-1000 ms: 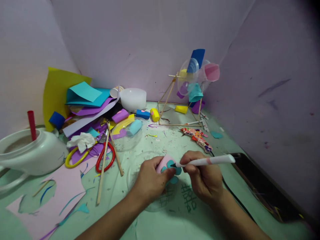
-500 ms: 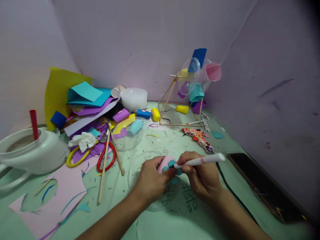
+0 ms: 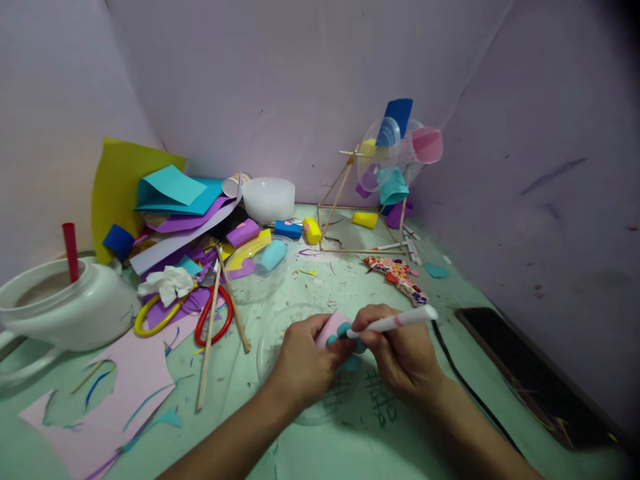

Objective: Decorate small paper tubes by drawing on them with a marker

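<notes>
My left hand (image 3: 306, 355) is closed around a small pink foam or paper piece (image 3: 330, 328) that bears rounded teal pieces (image 3: 343, 329). In my right hand (image 3: 400, 353) is a white marker (image 3: 413, 318) with a pink band. The marker's dark tip meets the teal shapes beside my left thumb, which partly hides them. A loose teal round piece (image 3: 353, 363) shows just under the fingers. Beneath both hands lies a clear plastic lid (image 3: 261, 363) on the green tabletop (image 3: 320, 453), where dark scribbles are drawn.
Red-handled scissors (image 3: 231, 313), a yellow-handled pair (image 3: 145, 325) and wooden sticks (image 3: 207, 360) lie left, near a white pot (image 3: 107, 303) and cut pink sheet (image 3: 135, 373). A stick frame (image 3: 345, 177) with cups stands behind. At right are a patterned glue gun (image 3: 400, 277) and phone (image 3: 520, 373).
The marker's rear end has swung slightly left and down while its tip stays on the teal shapes. Both hands remain nearly in place; the view has shifted slightly.
</notes>
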`<state>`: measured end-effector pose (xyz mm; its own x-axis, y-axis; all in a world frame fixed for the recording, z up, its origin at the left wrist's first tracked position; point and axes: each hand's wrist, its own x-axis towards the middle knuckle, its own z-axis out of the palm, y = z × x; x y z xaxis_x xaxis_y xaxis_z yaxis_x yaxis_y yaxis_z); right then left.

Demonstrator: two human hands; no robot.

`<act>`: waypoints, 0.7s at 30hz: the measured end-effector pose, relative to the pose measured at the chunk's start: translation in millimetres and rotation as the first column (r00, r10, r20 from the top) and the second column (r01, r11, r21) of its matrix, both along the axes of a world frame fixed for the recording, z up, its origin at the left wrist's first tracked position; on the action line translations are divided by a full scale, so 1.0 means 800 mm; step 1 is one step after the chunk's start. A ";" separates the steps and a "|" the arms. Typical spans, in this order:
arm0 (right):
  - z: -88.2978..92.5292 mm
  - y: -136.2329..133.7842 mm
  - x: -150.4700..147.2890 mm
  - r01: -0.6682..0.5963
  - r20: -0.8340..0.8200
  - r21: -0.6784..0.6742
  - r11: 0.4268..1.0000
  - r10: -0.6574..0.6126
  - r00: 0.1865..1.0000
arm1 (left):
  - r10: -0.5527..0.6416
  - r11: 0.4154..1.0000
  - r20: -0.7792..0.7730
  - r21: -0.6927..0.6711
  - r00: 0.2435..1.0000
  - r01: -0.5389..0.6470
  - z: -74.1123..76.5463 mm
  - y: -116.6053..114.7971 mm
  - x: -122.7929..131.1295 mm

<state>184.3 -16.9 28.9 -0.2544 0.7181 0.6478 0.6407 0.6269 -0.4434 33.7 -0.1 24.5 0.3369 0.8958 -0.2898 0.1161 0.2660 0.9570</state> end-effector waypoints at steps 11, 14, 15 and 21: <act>-0.002 0.001 0.000 -0.017 -0.008 0.051 0.999 0.017 1.000 | -0.038 0.999 -0.036 -0.015 0.999 0.037 0.001 0.002 0.000; -0.001 0.000 0.000 -0.023 -0.030 0.041 0.999 0.024 0.999 | -0.040 0.999 -0.042 0.002 0.998 0.040 0.001 0.002 0.001; 0.000 -0.001 0.000 -0.018 -0.051 0.031 0.999 0.019 0.999 | -0.039 0.999 -0.048 -0.001 0.998 0.039 0.000 0.001 0.001; 0.001 -0.003 0.002 0.033 -0.123 0.023 0.999 -0.030 0.992 | -0.037 0.997 -0.065 -0.067 0.997 0.033 0.000 0.003 0.002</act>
<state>185.6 -19.3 29.7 -0.1494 0.7079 0.6903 0.6024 0.6188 -0.5042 35.5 2.4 24.2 0.3461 0.8621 -0.3701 0.1886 0.3225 0.9276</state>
